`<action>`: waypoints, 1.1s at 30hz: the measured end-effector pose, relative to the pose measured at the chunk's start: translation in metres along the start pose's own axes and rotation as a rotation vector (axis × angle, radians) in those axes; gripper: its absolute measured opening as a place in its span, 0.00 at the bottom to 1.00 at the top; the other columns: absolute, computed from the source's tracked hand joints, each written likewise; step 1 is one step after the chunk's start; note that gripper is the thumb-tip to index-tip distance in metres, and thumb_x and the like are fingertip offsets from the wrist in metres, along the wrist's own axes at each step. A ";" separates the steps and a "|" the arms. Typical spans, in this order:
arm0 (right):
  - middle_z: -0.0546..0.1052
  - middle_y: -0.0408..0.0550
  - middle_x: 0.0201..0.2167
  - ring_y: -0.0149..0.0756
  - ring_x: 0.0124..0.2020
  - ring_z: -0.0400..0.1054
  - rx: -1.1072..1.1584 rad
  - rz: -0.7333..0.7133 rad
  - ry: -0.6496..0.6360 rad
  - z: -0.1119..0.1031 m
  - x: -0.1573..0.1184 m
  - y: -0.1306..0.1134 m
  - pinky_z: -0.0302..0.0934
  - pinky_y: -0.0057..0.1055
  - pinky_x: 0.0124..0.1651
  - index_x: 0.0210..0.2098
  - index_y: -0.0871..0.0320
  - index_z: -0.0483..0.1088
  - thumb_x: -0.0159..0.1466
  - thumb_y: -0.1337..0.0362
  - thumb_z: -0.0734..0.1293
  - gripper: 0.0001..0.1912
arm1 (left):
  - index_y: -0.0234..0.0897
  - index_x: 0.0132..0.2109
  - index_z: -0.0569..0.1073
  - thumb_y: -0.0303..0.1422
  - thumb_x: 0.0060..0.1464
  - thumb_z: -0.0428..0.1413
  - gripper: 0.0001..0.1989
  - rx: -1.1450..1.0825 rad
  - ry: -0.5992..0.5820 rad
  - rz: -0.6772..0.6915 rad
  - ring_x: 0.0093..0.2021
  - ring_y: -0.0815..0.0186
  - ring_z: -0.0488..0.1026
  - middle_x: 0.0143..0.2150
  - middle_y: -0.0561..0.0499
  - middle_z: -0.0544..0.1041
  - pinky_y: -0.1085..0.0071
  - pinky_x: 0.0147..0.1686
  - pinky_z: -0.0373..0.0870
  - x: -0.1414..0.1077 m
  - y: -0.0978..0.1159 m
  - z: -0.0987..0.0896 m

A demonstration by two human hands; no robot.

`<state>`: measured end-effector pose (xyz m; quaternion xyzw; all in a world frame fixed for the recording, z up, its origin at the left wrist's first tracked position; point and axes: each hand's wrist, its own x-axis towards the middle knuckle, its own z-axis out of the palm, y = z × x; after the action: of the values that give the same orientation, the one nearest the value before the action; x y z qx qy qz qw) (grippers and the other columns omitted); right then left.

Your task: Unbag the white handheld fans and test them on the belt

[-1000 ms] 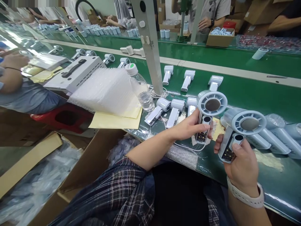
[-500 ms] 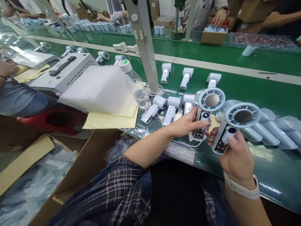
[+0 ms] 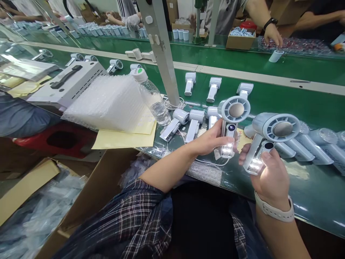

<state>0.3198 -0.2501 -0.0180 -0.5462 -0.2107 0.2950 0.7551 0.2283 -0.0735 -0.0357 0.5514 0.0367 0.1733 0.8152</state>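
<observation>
My left hand (image 3: 215, 138) is closed round the handle of a light-blue handheld fan (image 3: 235, 109), whose small round display is lit with digits. In my right hand (image 3: 272, 176) is a second light-blue handheld fan (image 3: 277, 127), tilted, its round display dark. Bright light shines from the lower handle of both fans. Both fan heads face up toward me, above the near edge of the green bench. Just left of my left hand lie several more fans (image 3: 194, 124) with open handles. To the right, several wrapped fans (image 3: 314, 144) lie in a row.
A water bottle (image 3: 153, 99) leans by a metal post (image 3: 163, 54). Left of it are white foam sheets (image 3: 107, 100), yellow paper (image 3: 124, 138) and a white metal box (image 3: 67, 82). A carton (image 3: 91, 194) of plastic bags stands below. Across the bench, a co-worker's hand (image 3: 273, 36) touches a cup-shaped part.
Light has come on in the handles of both held fans. The right fan's head has turned slightly. Across the bench, the co-worker's hand has moved from the small box to the cup-shaped part.
</observation>
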 end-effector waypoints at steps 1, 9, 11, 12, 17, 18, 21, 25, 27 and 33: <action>0.79 0.47 0.34 0.38 0.28 0.71 0.000 0.004 -0.006 0.000 0.000 0.000 0.68 0.35 0.27 0.43 0.53 0.77 0.64 0.53 0.72 0.13 | 0.39 0.63 0.63 0.45 0.49 0.72 0.41 -0.010 -0.027 -0.006 0.54 0.53 0.77 0.53 0.43 0.75 0.54 0.56 0.74 -0.001 0.001 0.000; 0.79 0.47 0.34 0.38 0.28 0.72 0.043 0.058 0.024 0.003 -0.003 -0.001 0.69 0.34 0.27 0.43 0.54 0.77 0.61 0.52 0.74 0.16 | 0.39 0.58 0.60 0.43 0.52 0.71 0.36 0.026 -0.082 -0.004 0.40 0.62 0.79 0.45 0.50 0.75 0.60 0.46 0.77 -0.002 0.002 0.002; 0.79 0.47 0.34 0.37 0.28 0.72 0.051 0.075 0.036 0.003 -0.003 -0.002 0.69 0.33 0.28 0.43 0.54 0.78 0.60 0.51 0.76 0.17 | 0.39 0.56 0.60 0.43 0.53 0.71 0.34 0.009 -0.097 0.011 0.40 0.62 0.79 0.45 0.51 0.74 0.60 0.45 0.77 -0.002 0.004 0.002; 0.79 0.47 0.34 0.37 0.29 0.72 0.053 0.078 0.042 0.003 -0.004 -0.002 0.70 0.33 0.28 0.43 0.54 0.78 0.59 0.51 0.76 0.18 | 0.39 0.56 0.60 0.43 0.54 0.71 0.33 -0.002 -0.110 0.012 0.41 0.62 0.79 0.46 0.50 0.74 0.60 0.45 0.77 -0.002 0.005 0.003; 0.79 0.48 0.35 0.37 0.31 0.73 0.047 0.085 0.067 0.002 -0.006 -0.001 0.71 0.32 0.29 0.43 0.55 0.78 0.59 0.50 0.76 0.18 | 0.40 0.54 0.60 0.42 0.53 0.72 0.33 0.020 -0.111 -0.035 0.41 0.62 0.79 0.48 0.49 0.73 0.58 0.47 0.76 -0.003 0.008 0.005; 0.79 0.49 0.36 0.38 0.31 0.73 0.044 0.087 0.069 0.002 -0.006 0.000 0.71 0.33 0.28 0.43 0.55 0.78 0.59 0.51 0.76 0.18 | 0.40 0.54 0.60 0.42 0.53 0.72 0.33 0.013 -0.110 -0.037 0.41 0.62 0.78 0.48 0.49 0.73 0.58 0.47 0.76 -0.003 0.008 0.005; 0.79 0.49 0.35 0.38 0.29 0.72 0.040 0.084 0.065 0.001 -0.005 0.001 0.70 0.33 0.28 0.43 0.55 0.78 0.59 0.51 0.76 0.18 | 0.40 0.54 0.60 0.43 0.52 0.73 0.34 -0.019 -0.127 -0.023 0.42 0.62 0.79 0.48 0.49 0.73 0.59 0.48 0.76 -0.003 0.008 0.005; 0.79 0.48 0.35 0.37 0.29 0.72 0.034 0.079 0.062 0.000 -0.005 0.001 0.70 0.33 0.27 0.41 0.55 0.78 0.59 0.51 0.76 0.17 | 0.39 0.52 0.61 0.43 0.52 0.73 0.33 -0.014 -0.153 -0.015 0.42 0.62 0.79 0.48 0.49 0.73 0.59 0.48 0.75 -0.002 0.008 0.006; 0.79 0.48 0.35 0.37 0.29 0.73 0.027 0.087 0.076 0.000 -0.005 0.001 0.70 0.32 0.28 0.42 0.55 0.78 0.58 0.51 0.76 0.18 | 0.39 0.52 0.61 0.43 0.53 0.72 0.32 -0.008 -0.158 0.000 0.41 0.63 0.79 0.48 0.49 0.73 0.59 0.47 0.75 -0.002 0.008 0.006; 0.79 0.47 0.34 0.36 0.28 0.72 0.017 0.095 0.094 0.001 -0.006 0.001 0.69 0.31 0.27 0.42 0.55 0.78 0.57 0.50 0.76 0.19 | 0.39 0.52 0.61 0.42 0.54 0.71 0.30 0.009 -0.135 0.004 0.42 0.62 0.80 0.49 0.47 0.73 0.58 0.47 0.76 -0.004 0.008 0.005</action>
<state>0.3145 -0.2535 -0.0185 -0.5623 -0.1465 0.3062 0.7540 0.2243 -0.0767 -0.0266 0.5655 -0.0184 0.1372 0.8130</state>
